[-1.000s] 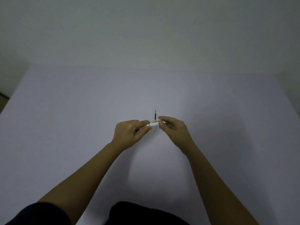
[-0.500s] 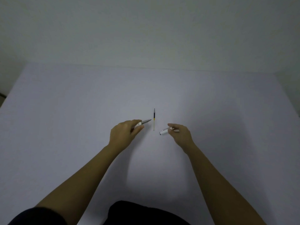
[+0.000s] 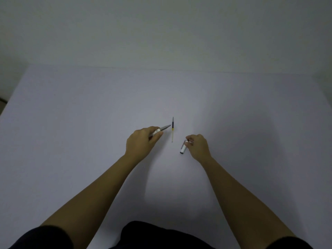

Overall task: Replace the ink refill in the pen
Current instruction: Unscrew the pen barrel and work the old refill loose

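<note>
On white table (image 3: 89, 132), between hands: spare refill (image 3: 172, 130) lies flat, pointing away. Left hand (image 3: 142, 142) grips pen front section (image 3: 160, 129), grey tip just beside refill. Right hand (image 3: 197, 145) pinches white cap section (image 3: 183, 149). Pen parts partly hidden in fingers.

Two bare hands appear, one left hand (image 3: 142, 141) and one right hand (image 3: 198, 145). Two separated pen parts are present: one grey-tipped white pen body (image 3: 160, 129) and one white cylindrical pen cap (image 3: 183, 149). One slender refill with dark and yellow bands (image 3: 172, 129) lies on one pale table (image 3: 89, 123).
</note>
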`<state>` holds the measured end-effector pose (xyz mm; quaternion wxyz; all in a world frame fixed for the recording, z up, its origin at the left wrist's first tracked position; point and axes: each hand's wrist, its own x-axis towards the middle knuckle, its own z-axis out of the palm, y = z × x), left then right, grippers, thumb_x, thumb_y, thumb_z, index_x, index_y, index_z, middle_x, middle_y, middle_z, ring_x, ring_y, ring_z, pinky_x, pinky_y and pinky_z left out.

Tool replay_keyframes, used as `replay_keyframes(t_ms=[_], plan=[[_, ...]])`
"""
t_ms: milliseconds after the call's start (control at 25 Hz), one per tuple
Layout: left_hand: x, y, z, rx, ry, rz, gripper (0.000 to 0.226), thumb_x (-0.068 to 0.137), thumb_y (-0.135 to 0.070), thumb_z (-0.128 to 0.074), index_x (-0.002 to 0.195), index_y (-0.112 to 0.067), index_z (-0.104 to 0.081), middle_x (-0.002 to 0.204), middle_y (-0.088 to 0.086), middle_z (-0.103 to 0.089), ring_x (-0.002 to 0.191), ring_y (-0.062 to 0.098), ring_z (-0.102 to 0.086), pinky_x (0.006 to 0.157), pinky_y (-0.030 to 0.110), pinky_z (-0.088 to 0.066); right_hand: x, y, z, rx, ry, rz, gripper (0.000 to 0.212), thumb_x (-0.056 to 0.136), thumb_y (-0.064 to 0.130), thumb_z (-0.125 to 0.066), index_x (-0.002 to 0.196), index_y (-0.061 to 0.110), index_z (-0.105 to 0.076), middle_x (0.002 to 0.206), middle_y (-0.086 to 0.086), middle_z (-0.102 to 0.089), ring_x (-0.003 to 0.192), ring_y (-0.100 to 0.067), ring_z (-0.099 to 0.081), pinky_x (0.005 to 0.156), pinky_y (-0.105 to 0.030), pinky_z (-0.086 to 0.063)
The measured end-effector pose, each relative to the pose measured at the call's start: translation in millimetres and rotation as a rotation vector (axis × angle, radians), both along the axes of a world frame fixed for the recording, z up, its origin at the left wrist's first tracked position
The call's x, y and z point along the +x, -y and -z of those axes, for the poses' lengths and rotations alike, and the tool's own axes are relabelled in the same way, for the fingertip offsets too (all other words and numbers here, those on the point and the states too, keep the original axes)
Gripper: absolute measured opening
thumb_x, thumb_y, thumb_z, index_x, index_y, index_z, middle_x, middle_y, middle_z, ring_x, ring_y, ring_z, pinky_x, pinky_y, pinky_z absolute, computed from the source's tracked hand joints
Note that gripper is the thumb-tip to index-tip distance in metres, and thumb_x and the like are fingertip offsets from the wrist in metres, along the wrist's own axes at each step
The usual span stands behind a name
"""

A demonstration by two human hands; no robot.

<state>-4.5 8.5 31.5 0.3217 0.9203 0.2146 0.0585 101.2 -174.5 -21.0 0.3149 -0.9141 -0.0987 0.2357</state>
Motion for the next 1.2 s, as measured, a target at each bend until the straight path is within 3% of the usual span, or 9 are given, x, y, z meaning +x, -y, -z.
replay_keyframes(t_ms=[160, 360, 520, 640, 720, 840, 960, 1040, 1200], plan=[[-3, -2, -3, -0.028, -0.052, -0.003, 0.031, 0.090, -0.044, -0.051, 0.108, -0.022, -0.065, 0.084, 0.003, -0.072, 0.071, 0.020, -0.062, 0.061, 0.030, -0.049, 0, -1, -9, 0.011, 0.017, -0.005, 0.032, 0.091, 0.012, -0.055, 0.122, 0.002, -0.057, 0.117, -0.023, -0.054, 0.104, -0.030, -0.058, 0.090, -0.027, -0.041], [-7, -10, -21, -0.180, -0.048, 0.075, 0.015, 0.088, -0.027, -0.055, 0.081, -0.015, -0.058, 0.059, -0.002, -0.056, 0.047, 0.010, -0.045, 0.047, 0.023, -0.034, 18, -4, -60, 0.093, 0.176, -0.122, 0.027, 0.096, 0.013, -0.044, 0.111, 0.006, -0.065, 0.109, -0.019, -0.064, 0.102, -0.029, -0.059, 0.077, -0.017, -0.033], [-14, -18, -44, -0.110, -0.018, 0.339, 0.014, 0.092, -0.025, -0.053, 0.094, -0.018, -0.064, 0.062, -0.008, -0.056, 0.052, 0.006, -0.045, 0.050, 0.015, -0.034, 14, -11, -113, 0.150, 0.125, -0.396, 0.032, 0.099, 0.022, -0.037, 0.112, 0.012, -0.065, 0.112, -0.007, -0.067, 0.105, -0.019, -0.059, 0.085, -0.022, -0.038], [-16, -14, -57, 0.008, 0.045, 0.484, 0.022, 0.095, -0.029, -0.048, 0.106, -0.019, -0.064, 0.068, -0.005, -0.060, 0.059, 0.008, -0.049, 0.055, 0.013, -0.034, -1, -17, -132, -0.024, 0.087, -0.630, 0.039, 0.100, 0.028, -0.029, 0.108, 0.009, -0.062, 0.108, -0.011, -0.068, 0.099, -0.027, -0.059, 0.085, -0.036, -0.046], [-16, -9, -62, 0.041, 0.074, 0.512, 0.025, 0.095, -0.029, -0.046, 0.108, -0.016, -0.063, 0.074, -0.001, -0.062, 0.063, 0.013, -0.051, 0.059, 0.013, -0.034, -7, -18, -138, -0.129, 0.078, -0.737, 0.038, 0.100, 0.028, -0.030, 0.106, 0.011, -0.064, 0.103, -0.009, -0.071, 0.087, -0.022, -0.061, 0.078, -0.034, -0.047], [-21, -2, -64, 0.003, 0.049, 0.474, 0.026, 0.097, -0.030, -0.043, 0.104, -0.015, -0.063, 0.073, -0.005, -0.057, 0.062, 0.010, -0.047, 0.057, 0.014, -0.036, -11, -16, -150, -0.060, 0.092, -0.706, 0.028, 0.096, 0.029, -0.045, 0.094, 0.016, -0.070, 0.088, -0.003, -0.075, 0.063, -0.009, -0.054, 0.058, -0.020, -0.036], [-25, 4, -66, -0.072, 0.017, 0.385, 0.027, 0.098, -0.028, -0.040, 0.094, -0.016, -0.064, 0.059, -0.012, -0.049, 0.051, 0.006, -0.042, 0.053, 0.014, -0.036, -14, -9, -154, -0.044, 0.413, -0.766, 0.018, 0.090, 0.028, -0.057, 0.092, 0.019, -0.072, 0.082, -0.004, -0.072, 0.074, -0.019, -0.058, 0.062, -0.030, -0.040], [-26, 6, -70, -0.061, 0.019, 0.371, 0.027, 0.098, -0.029, -0.039, 0.093, -0.016, -0.062, 0.058, -0.012, -0.048, 0.050, 0.006, -0.042, 0.053, 0.014, -0.036, -17, -3, -158, 0.010, 0.537, -0.698, 0.014, 0.084, 0.032, -0.064, 0.093, 0.025, -0.072, 0.084, 0.003, -0.072, 0.081, -0.015, -0.060, 0.067, -0.033, -0.046], [-28, 10, -78, 0.099, 0.089, 0.450, 0.029, 0.097, -0.030, -0.037, 0.096, -0.011, -0.059, 0.077, 0.000, -0.059, 0.065, 0.017, -0.049, 0.060, 0.021, -0.035, -19, 2, -163, 0.104, 0.375, -0.634, 0.025, 0.087, 0.041, -0.057, 0.089, 0.019, -0.069, 0.078, 0.006, -0.070, 0.069, -0.012, -0.063, 0.066, -0.026, -0.050]])
